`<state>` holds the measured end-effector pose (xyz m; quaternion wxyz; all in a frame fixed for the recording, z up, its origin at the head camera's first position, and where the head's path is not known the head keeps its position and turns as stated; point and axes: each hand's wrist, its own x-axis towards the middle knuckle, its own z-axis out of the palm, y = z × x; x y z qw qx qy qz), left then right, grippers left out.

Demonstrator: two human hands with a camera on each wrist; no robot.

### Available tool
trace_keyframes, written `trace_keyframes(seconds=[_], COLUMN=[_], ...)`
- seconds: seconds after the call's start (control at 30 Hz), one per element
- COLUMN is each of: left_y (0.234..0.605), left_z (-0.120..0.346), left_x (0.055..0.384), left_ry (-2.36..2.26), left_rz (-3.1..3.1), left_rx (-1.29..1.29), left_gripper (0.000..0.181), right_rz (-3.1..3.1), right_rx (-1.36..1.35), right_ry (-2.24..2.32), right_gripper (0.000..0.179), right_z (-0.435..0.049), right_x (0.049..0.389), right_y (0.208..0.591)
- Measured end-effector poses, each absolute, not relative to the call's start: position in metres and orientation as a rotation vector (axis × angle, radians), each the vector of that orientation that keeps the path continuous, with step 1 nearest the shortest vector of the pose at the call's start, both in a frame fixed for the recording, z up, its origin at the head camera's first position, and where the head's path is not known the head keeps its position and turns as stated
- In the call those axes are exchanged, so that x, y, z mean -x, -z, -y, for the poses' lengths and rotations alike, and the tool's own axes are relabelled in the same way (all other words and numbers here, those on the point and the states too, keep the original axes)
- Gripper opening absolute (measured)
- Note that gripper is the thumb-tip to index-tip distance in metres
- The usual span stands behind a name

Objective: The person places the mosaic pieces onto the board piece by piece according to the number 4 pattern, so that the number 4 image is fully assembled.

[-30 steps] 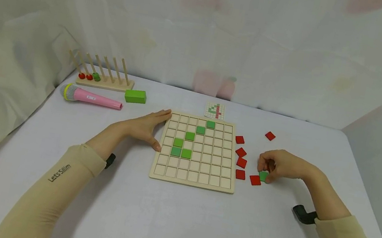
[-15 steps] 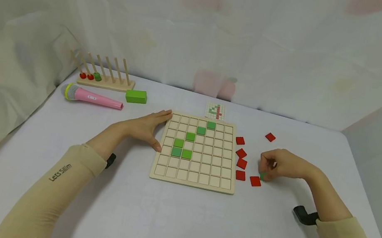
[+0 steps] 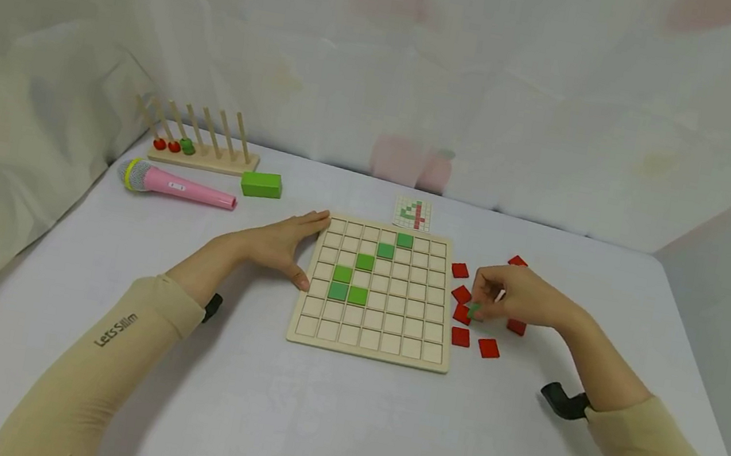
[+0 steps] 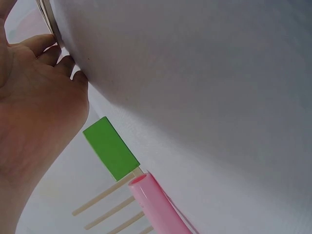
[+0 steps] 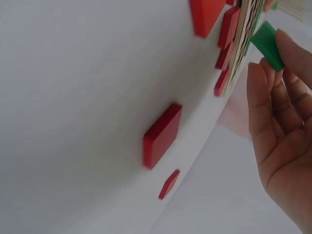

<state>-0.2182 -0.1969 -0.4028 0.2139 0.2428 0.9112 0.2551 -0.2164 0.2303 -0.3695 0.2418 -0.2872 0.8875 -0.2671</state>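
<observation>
A wooden grid board [image 3: 369, 344] lies flat mid-table, with several green tiles [image 3: 365, 262] in its cells. My left hand [image 3: 277, 245] rests at the board's left edge, thumb and fingers spread straight. In the left wrist view the fingertips of that hand [image 4: 41, 73] touch the board's side. Between thumb and fingers of my right hand [image 3: 515, 295] is a green tile [image 3: 473, 311], held raised over the red tiles right of the board. The right wrist view shows this green tile [image 5: 267, 46] pinched and tilted, with red tiles [image 5: 163, 136] on the cloth below.
Behind the board lies a small pattern card [image 3: 413, 213]. To the left are a green block [image 3: 261, 185], a pink toy microphone [image 3: 187, 188] and a wooden peg rack [image 3: 202, 162] with red and green beads. Loose red tiles [image 3: 489, 349] are scattered between board and right hand.
My right hand has picked the green tile up off the table and moved left toward the board, uncovering a red tile behind it. My left hand stays in place.
</observation>
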Motion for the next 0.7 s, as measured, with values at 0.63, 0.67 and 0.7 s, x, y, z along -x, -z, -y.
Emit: trace_keyframes(seconds=[0.63, 0.67, 0.7], left_y=[0.405, 0.405, 0.405], left_z=[0.198, 0.198, 0.198], left_x=[0.220, 0.220, 0.220], left_ry=[-0.706, -0.705, -0.706], left_rz=[-2.525, -2.526, -2.524], left_rx=[-0.659, -0.659, -0.659], left_gripper=[0.128, 0.129, 0.129], right_rz=[-2.414, -2.407, -2.401], right_rx=[0.927, 0.941, 0.949], right_ry=[0.821, 0.825, 0.827], right_gripper=[0.015, 0.015, 0.015], right_z=[-0.157, -0.153, -0.149], right_x=[0.221, 0.222, 0.222], right_y=[0.367, 0.367, 0.367])
